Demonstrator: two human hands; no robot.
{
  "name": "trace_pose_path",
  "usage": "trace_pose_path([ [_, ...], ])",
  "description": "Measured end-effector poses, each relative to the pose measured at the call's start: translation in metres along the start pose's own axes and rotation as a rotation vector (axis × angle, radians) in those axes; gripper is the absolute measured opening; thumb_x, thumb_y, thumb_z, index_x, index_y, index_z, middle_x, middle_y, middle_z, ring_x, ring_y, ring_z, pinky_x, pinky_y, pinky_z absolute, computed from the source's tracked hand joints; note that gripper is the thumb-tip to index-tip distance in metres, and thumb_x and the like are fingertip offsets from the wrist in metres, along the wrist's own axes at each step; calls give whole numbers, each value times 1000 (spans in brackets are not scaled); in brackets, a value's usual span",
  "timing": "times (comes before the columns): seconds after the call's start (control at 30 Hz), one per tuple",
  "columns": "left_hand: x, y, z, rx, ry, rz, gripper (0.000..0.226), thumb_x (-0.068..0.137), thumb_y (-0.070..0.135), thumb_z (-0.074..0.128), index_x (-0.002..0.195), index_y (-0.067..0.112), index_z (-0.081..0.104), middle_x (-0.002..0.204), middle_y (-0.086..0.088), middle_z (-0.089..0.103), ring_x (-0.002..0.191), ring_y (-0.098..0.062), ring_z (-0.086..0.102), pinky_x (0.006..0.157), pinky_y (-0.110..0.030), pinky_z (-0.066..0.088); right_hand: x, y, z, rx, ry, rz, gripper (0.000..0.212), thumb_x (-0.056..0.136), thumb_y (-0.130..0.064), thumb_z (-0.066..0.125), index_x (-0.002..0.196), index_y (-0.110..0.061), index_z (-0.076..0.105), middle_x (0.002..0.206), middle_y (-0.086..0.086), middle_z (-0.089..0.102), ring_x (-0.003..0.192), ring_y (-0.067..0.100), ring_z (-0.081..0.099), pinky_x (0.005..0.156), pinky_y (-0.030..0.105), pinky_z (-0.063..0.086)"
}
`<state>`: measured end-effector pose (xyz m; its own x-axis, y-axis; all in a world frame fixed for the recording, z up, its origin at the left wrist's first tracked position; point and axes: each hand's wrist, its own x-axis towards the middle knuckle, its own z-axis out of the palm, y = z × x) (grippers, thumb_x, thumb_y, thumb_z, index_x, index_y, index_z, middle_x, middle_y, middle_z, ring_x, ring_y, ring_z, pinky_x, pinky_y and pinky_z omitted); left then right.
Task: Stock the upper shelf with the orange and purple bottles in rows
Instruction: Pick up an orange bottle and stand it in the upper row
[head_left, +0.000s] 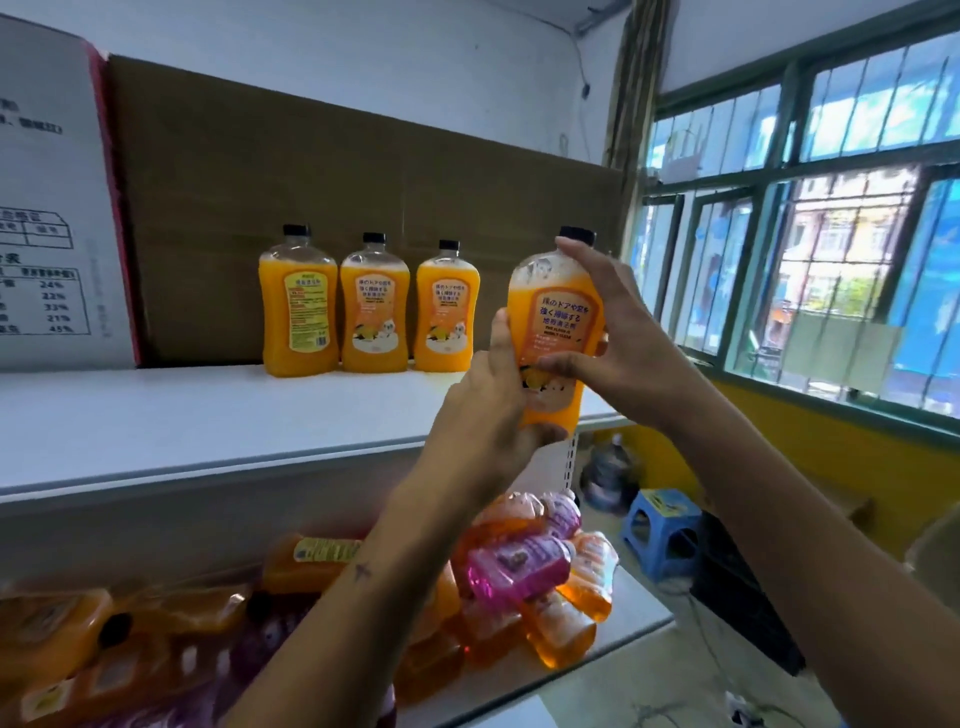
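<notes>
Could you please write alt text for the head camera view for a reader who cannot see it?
Both hands hold an orange bottle upright above the upper shelf: the left hand low, the right hand at its side. Three orange bottles stand in a row at the back; orange and purple bottles lie piled below.

I read 24%, 22%, 33%, 21% and 45% in a table on the white carton (52, 208). The held orange bottle's (558, 332) label carries Japanese text, including "ドア"; its smaller print is illegible.
</notes>
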<state>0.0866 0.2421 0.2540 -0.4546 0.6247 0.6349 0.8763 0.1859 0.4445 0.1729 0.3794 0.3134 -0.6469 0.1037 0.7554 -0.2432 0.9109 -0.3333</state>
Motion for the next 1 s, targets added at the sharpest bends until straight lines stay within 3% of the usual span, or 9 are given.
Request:
trace_pose_path([
  [0.13,25,-4,4,-114,-35,-122,107,82,29,79,154,24,0,150,-3,43,128,-21,54,103,-44,50,22,29,9,-53,-54,-43,92,80,-13,81,150,-40,27,150,2,23,122,13,39,79,5,47],
  [0.23,38,-8,10,-191,-61,-223,91,87,25,74,152,26,10,146,-1,50,122,-20,59,102,-41,51,39,43,14,-74,-108,-57,93,79,-12,81,148,-43,27,152,-1,21,123,15,40,91,23,50],
  [0.33,44,-18,17,120,-120,-301,70,93,43,63,148,20,27,146,-4,50,128,-26,53,104,-41,46,53,61,18,-99,-134,-36,92,79,-13,81,145,-45,26,152,-3,22,121,18,44,91,35,56],
  [0.43,46,-22,23,432,-178,-353,48,99,54,44,131,18,51,132,-6,58,116,-25,57,93,-39,49,67,83,25,-123,-136,5,92,80,-10,80,143,-48,24,153,-5,21,123,26,49,91,41,57],
  [0.5,47,-21,29,525,-196,-362,46,101,52,37,120,17,59,124,-7,60,109,-24,57,87,-37,46,78,100,32,-135,-141,23,93,81,-7,78,143,-49,23,154,-5,18,123,29,50,91,41,57],
  [0.7,49,-25,35,572,-184,-386,48,102,52,32,119,17,61,126,-7,59,111,-22,57,91,-39,47,111,139,61,-123,-137,83,99,84,4,72,143,-52,16,158,-3,6,121,26,48,80,18,48],
  [0.8,48,-25,36,591,-189,-383,48,102,50,31,122,16,59,127,-7,57,111,-22,55,91,-40,47,120,148,73,-117,-141,97,99,85,5,69,145,-51,15,159,1,3,117,26,50,80,24,53],
  [1.0,48,-27,34,583,-172,-373,46,102,49,32,114,16,61,118,-8,57,103,-22,54,76,-35,39,128,152,85,-144,-136,135,100,86,7,67,148,-50,13,160,6,-1,104,27,56,82,34,59],
])
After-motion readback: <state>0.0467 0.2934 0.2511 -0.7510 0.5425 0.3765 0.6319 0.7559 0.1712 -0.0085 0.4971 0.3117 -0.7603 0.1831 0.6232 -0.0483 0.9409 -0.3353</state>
